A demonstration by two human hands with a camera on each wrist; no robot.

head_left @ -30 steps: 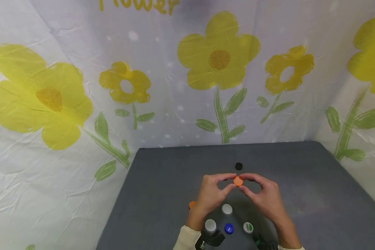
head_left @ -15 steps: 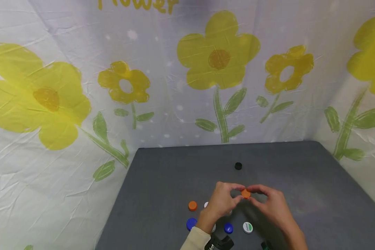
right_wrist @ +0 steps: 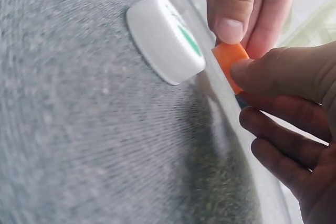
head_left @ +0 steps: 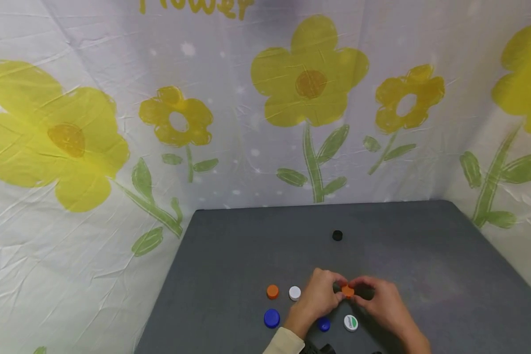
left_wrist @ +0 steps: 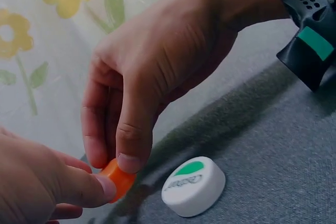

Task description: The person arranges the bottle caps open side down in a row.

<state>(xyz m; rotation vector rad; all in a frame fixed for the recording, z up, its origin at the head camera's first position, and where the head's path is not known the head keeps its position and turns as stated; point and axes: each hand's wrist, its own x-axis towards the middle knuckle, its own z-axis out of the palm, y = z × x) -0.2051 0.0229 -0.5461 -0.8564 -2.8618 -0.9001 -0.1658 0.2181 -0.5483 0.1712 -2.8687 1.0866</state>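
Note:
An orange bottle cap [head_left: 347,291] is pinched from both sides by my two hands, low over the grey table. My left hand [head_left: 317,299] grips its left side between thumb and fingers. From the other side my right hand [head_left: 384,301] holds it by thumb and fingertips. In the left wrist view the orange cap's face is partly covered by the thumbs. Close in front of it lies a white cap with a green mark [left_wrist: 194,186]. A small blue cap [head_left: 324,324] sits just below the left hand, which overlaps it.
To the left lie another orange cap [head_left: 272,291], a white cap [head_left: 294,293] and a larger blue cap [head_left: 272,318]. A black cap [head_left: 338,235] stands farther back on the grey table [head_left: 230,246]. A flower-printed cloth [head_left: 256,162] hangs behind the table.
Both hands have moved down and slightly right, toward the near caps, keeping the orange cap pinched between them. The orange, white and blue caps at left have come out from behind the left arm.

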